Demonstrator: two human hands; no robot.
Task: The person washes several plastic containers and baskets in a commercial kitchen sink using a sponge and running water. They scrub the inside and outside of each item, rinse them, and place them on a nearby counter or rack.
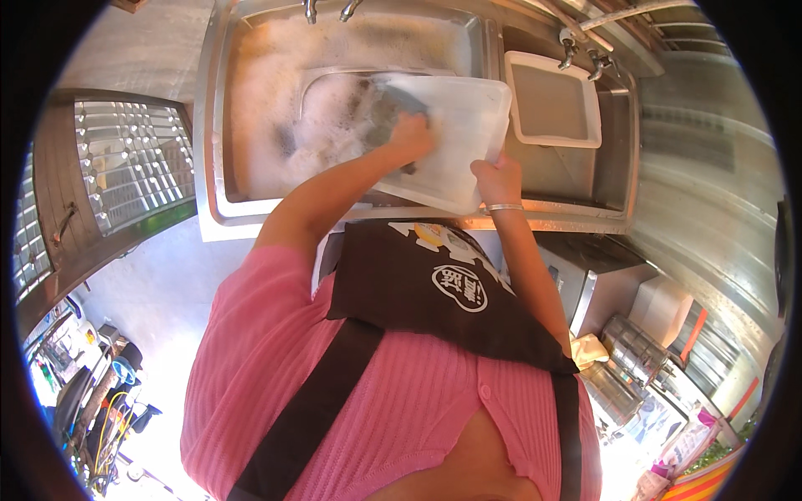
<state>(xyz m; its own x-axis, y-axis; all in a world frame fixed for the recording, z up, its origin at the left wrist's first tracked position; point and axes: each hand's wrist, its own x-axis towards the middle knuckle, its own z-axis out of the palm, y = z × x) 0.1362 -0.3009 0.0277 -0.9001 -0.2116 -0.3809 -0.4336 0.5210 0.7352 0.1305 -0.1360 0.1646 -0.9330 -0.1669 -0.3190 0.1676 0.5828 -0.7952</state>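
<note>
My right hand (499, 178) grips the near right corner of a translucent white plastic tub (467, 119), thumb over the rim. The tub is tilted over the foamy water (269, 119) in the left basin, and suds cover its left end. Inside it, my left hand (413, 134) is closed on a dark grey scrubbing cloth or pad (401, 100), pressed towards the tub's inner surface. Motion blur and foam hide the cloth's exact shape.
A steel double sink (210, 138) holds both basins. In the right basin lies a second white plastic tub (592, 113). Metal taps (567, 53) project from the back at right, and more taps (329, 9) over the left basin. A wood-framed louvred window (135, 163) stands left.
</note>
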